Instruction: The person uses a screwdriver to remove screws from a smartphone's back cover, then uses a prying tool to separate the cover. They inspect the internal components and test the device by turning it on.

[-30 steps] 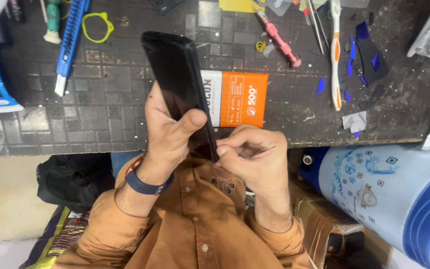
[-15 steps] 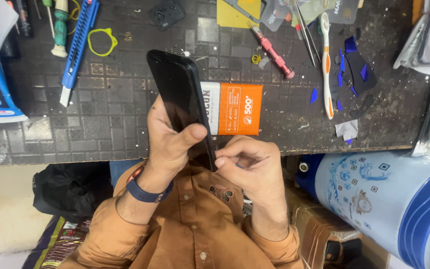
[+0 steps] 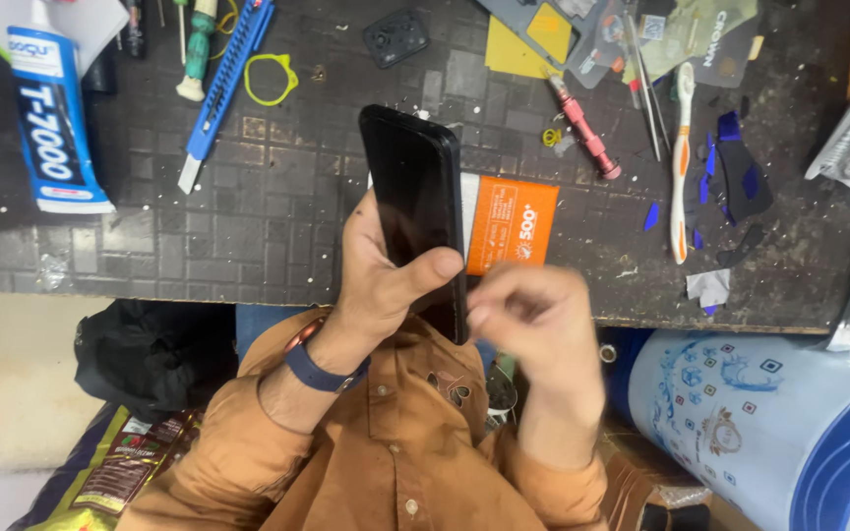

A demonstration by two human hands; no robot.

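At the bottom of the frame an orange shirt fills the nearest part of the view. Just above it, the left hand holds a black phone near the centre of the frame, the thumb pressed across its dark face and the fingers behind it. The long axis of the phone runs nearly up and down in the picture, only a little tilted: its far end points to the upper left, and its near end points down towards the shirt. The right hand is just right of the phone's lower end; it is blurred, with the fingers curled loosely, and I cannot tell if it touches the phone or holds something.

Behind the phone lies an orange card on the dark worktop. Further up are a blue utility knife at upper left, a pink screwdriver and a toothbrush at upper right.
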